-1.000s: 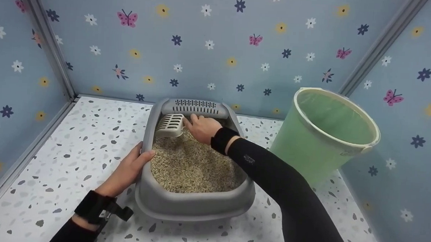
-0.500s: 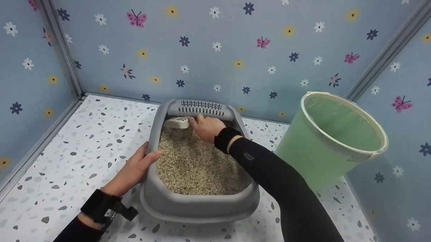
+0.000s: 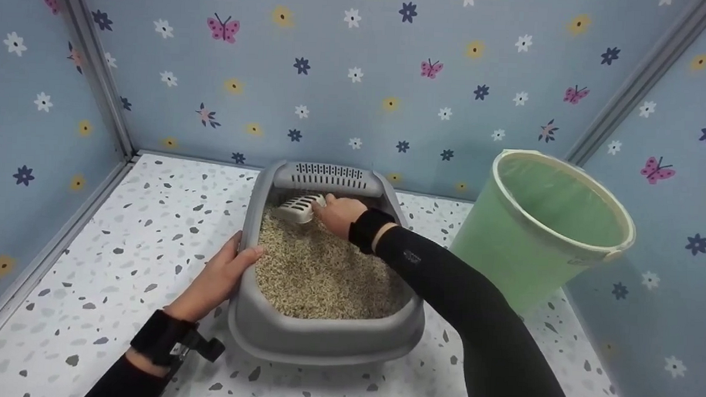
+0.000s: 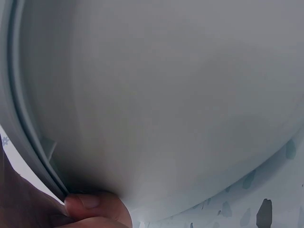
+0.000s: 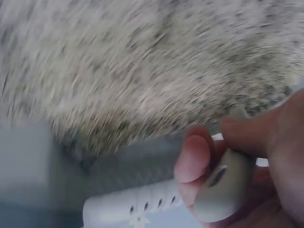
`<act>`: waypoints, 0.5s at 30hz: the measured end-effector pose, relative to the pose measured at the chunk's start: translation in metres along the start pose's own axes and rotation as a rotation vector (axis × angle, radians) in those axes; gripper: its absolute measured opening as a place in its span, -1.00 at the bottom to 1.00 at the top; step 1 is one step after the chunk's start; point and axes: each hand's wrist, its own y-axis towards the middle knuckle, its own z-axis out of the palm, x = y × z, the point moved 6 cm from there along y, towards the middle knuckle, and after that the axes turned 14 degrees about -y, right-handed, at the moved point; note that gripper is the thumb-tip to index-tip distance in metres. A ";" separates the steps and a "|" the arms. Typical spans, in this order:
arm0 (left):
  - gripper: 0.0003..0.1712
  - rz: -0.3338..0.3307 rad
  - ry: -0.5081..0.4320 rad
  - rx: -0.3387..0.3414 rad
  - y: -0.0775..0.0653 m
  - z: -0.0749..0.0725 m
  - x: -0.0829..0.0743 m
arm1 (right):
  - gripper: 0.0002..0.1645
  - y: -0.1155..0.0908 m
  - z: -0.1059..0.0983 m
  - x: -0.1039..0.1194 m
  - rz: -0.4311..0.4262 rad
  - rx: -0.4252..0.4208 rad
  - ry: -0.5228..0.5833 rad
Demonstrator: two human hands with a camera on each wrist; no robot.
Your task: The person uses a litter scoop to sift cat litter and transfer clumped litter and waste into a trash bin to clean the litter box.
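A grey litter box (image 3: pixel 324 341) filled with tan granular litter (image 3: pixel 321 279) stands on the speckled surface. My left hand (image 3: pixel 218 279) grips its left rim, thumb over the top. In the left wrist view, curled fingers (image 4: pixel 99 209) lie under the rim against the outer wall. Near the back of the box, my right hand (image 3: pixel 339 215) holds a beige slotted litter scoop (image 3: pixel 297 209) by its handle. The scoop's head points left, low over the litter, slots facing up. The right wrist view shows the handle end (image 5: pixel 221 194) inside the curled fingers, with the litter motion-blurred.
A green waste bin (image 3: pixel 497 262) with a cream rim and a clear liner stands to the right of the box. Behind the box rises a flower-patterned blue wall (image 3: pixel 358 46), with side walls at left and right. The box's back edge has a raised, perforated panel (image 3: pixel 330 177).
The scoop tipped until its slots hardly showed, then turned back slots up, slightly nearer and rightward within the box. My left hand keeps its grip on the rim. The head view shifted slightly.
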 end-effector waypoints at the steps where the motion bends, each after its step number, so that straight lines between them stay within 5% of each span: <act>1: 0.02 0.000 -0.002 0.000 0.000 0.000 0.000 | -0.37 -0.004 0.000 0.000 -0.010 0.018 0.043; 5: 0.04 -0.002 -0.005 0.004 -0.001 0.000 0.001 | -0.32 -0.024 -0.001 0.000 -0.056 0.112 0.194; 11: 0.02 -0.005 -0.002 0.001 0.000 -0.001 0.001 | -0.23 -0.058 -0.005 0.001 -0.129 0.205 0.212; 15: -0.01 0.003 0.010 -0.002 0.000 0.000 0.002 | -0.21 -0.069 -0.009 -0.001 -0.080 0.221 0.242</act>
